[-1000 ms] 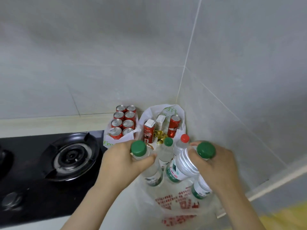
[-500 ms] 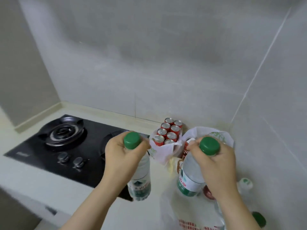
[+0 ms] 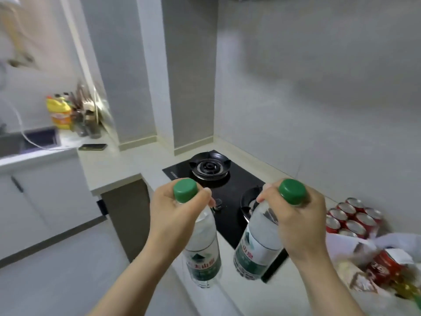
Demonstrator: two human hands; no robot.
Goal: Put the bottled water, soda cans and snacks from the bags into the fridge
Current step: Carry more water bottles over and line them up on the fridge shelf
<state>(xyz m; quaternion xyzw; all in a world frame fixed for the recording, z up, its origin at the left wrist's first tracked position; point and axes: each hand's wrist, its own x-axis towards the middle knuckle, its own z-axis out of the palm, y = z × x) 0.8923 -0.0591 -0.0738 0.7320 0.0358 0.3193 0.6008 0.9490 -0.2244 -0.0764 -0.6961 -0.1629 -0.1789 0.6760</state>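
Head view.
- Left grip (image 3: 175,215): clenched round the neck of a clear plastic water bottle with green cap and green label (image 3: 201,252), held upright at the front edge of the pale desk (image 3: 127,165).
- Right grip (image 3: 296,222): grasping a second green-capped clear bottle (image 3: 257,254), tilted, above the black glass gas hob (image 3: 239,179).
- Red soda cans (image 3: 353,215): clustered by the wall at the desk's right end, just behind a crumpled white plastic bag (image 3: 341,242).

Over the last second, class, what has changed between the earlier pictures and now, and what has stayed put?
The left hand has lifted the left bottle, the right hand the right bottle, up and leftward, away from the corner, over the hob's edge. Nothing was let go; fingers stay curled under both caps. The soda cans stay put on the counter.
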